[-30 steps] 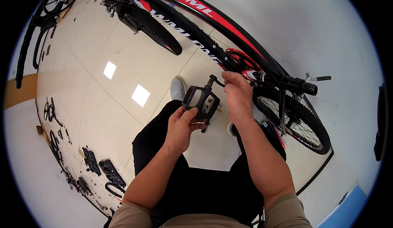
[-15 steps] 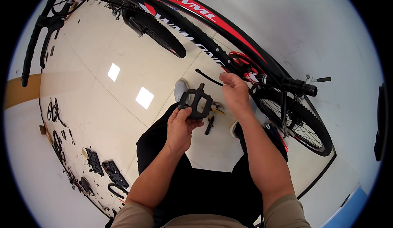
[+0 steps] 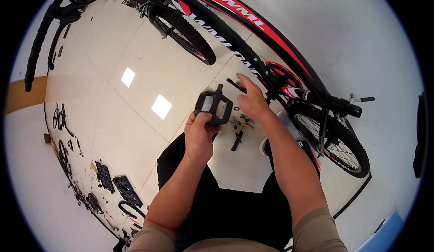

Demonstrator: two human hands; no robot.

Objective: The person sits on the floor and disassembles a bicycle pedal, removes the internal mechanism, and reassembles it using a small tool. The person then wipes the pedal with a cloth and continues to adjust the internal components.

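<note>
My left hand (image 3: 201,132) grips a black flat pedal (image 3: 214,107), its threaded spindle pointing up. Right of the pedal, my right hand (image 3: 252,96) has curled fingers at the black crank arm (image 3: 233,84), index finger raised along it; whether it grips the arm is unclear. The arm's inner end is hidden by that hand. Behind are the red chainring (image 3: 285,71) and the black, red and white bicycle frame (image 3: 253,48). On the floor below the pedal lie yellow-handled pliers (image 3: 239,130) and a small dark ring (image 3: 236,108).
The front wheel (image 3: 185,35) is at the upper middle, handlebar (image 3: 40,39) upper left, rear wheel (image 3: 343,148) at right by a white wall (image 3: 379,71). Bike parts and two open black tool cases (image 3: 126,188) lie along the left. My legs (image 3: 172,166) are below my hands.
The pedal and my left hand have shifted slightly up and left, away from my right hand, which has risen along the crank arm. The pliers below show more; the view has shifted slightly.
</note>
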